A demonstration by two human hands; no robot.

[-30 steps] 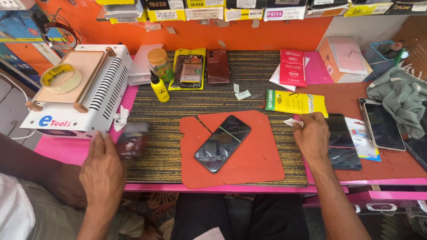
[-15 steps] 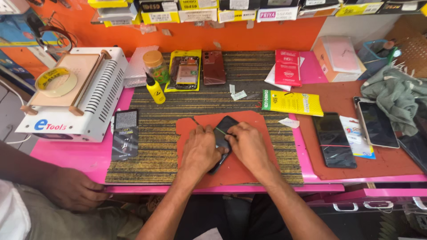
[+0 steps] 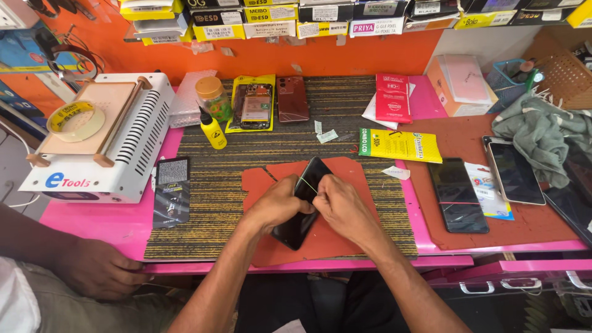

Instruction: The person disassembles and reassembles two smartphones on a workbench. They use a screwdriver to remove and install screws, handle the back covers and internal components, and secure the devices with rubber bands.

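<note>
Both hands close on a black phone lying slanted on a red mat; the left hand clasps its near half, the right hand pinches its edge, fingers curled; just beyond lies a yellow packet; farther back a small yellow bottle; a white machine sits far left.

A pink workbench fills the view, its front edge carrying pink drawers with metal handles at the right. A striped woven mat covers the middle of the top, and a reddish-brown mat lies at the right. Behind the bench rises an orange wall, topped by a shelf lined with boxes. A white wall section stands at the right. Light is bright and even.
</note>
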